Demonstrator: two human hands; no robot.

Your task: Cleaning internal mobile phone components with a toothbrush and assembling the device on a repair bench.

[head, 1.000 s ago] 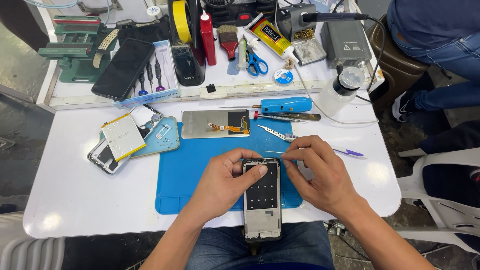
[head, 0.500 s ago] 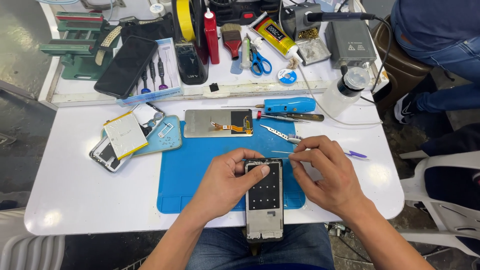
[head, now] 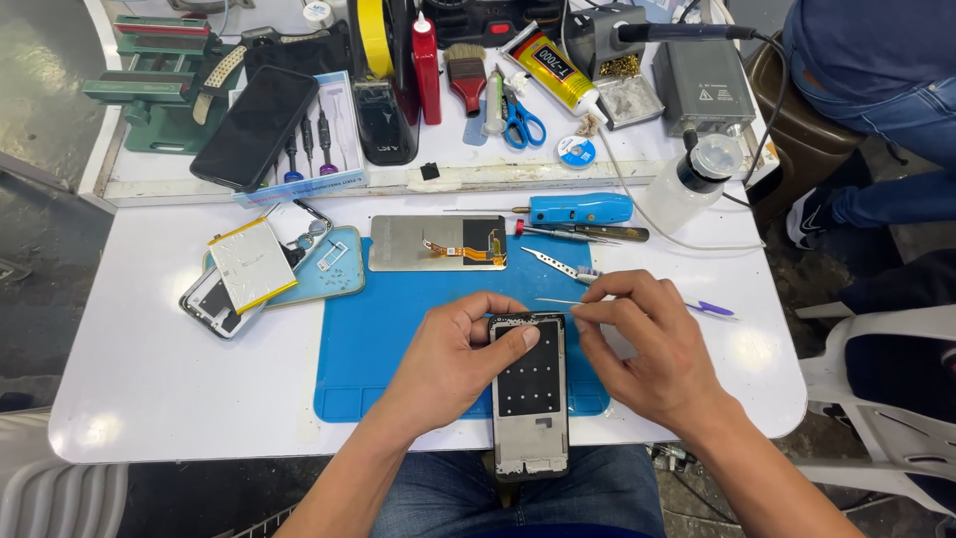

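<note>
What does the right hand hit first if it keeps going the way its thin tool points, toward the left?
Probably the left hand: the right hand points its thin tool left across the phone frame's top edge, toward the left fingers. Depth is unclear.

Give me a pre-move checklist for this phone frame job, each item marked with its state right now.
1. Phone frame held steady: ok. The left hand grips its upper left edge, thumb on the top.
2. Frame supported: not ok. Its lower end hangs past the table edge, over the lap.
3. Tool in hand: ok. The right hand pinches a thin metal tool at the frame's top right corner.
4. Tool tip seated on the frame: cannot tell, too small to see.
5. Display panel out of the way: ok, it lies on the blue mat above the hands.
6. Tweezers within reach: ok, just above the right hand.
</note>
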